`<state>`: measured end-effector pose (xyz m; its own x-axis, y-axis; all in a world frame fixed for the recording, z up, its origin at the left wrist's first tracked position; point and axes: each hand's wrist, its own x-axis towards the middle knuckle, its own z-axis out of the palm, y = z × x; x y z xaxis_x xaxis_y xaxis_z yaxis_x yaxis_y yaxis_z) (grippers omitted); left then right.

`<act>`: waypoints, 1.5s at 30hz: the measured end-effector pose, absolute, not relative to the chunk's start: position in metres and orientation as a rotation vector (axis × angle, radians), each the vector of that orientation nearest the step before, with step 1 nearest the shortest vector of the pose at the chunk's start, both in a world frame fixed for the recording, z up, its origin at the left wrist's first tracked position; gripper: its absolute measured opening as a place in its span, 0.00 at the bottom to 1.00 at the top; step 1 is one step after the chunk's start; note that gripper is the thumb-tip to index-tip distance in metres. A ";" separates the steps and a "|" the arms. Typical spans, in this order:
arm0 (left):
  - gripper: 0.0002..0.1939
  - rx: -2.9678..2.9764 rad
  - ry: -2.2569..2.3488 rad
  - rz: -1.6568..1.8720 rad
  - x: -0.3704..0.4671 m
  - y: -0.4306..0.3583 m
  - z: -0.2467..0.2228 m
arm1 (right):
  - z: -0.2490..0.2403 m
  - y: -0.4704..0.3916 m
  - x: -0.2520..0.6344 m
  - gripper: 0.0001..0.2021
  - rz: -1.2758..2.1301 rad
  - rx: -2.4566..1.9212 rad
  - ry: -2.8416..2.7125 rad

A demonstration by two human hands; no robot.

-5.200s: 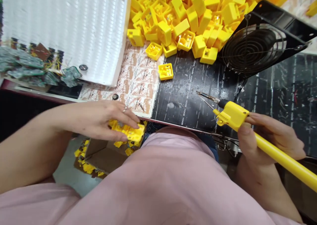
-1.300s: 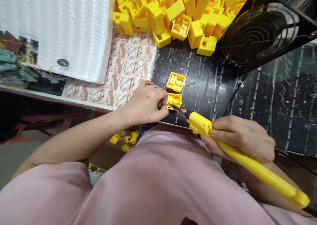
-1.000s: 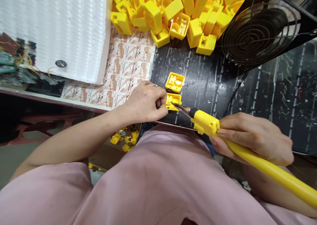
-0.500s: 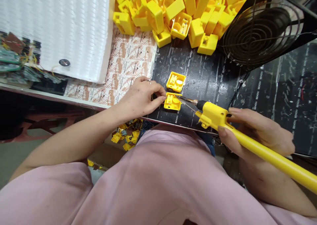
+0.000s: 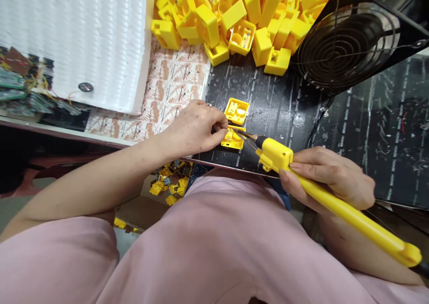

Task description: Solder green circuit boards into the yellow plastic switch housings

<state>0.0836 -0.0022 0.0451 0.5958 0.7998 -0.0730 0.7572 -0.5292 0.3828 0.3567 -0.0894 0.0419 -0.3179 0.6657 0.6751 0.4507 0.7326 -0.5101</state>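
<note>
Two small yellow housings lie on the black tabletop, one behind the other. The tip of a yellow soldering tool (image 5: 275, 154) is at the inside of the nearer housing (image 5: 232, 141). My right hand (image 5: 328, 174) is wrapped round the tool's yellow body. Just left of the nearer housing, my left hand (image 5: 203, 127) has thumb and fingertips pinched together over its upper left part; what they hold is too small to make out. The farther housing (image 5: 237, 111) lies open side up, with its left edge close to my left fingers.
A heap of yellow housings (image 5: 208, 22) fills the back. A black fan (image 5: 342, 49) stands at back right. White foam (image 5: 100, 40) lies left, beside circuit boards (image 5: 13, 83). Below the table's edge, a box holds yellow parts (image 5: 170, 183).
My left hand has shifted slightly right, over the nearer housing. My right hand and the tool have moved left, with the tip deeper over that housing.
</note>
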 end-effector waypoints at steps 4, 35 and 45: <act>0.13 2.458 1.247 0.162 0.084 -0.001 0.044 | 0.040 -0.086 0.354 0.12 0.279 -0.804 -1.985; 0.11 2.497 1.267 0.138 0.086 0.001 0.039 | 0.036 -0.104 0.365 0.24 0.342 -1.080 -1.753; 0.17 2.573 1.281 0.483 0.077 -0.031 0.045 | 0.023 -0.102 0.374 0.33 0.207 -1.044 -1.770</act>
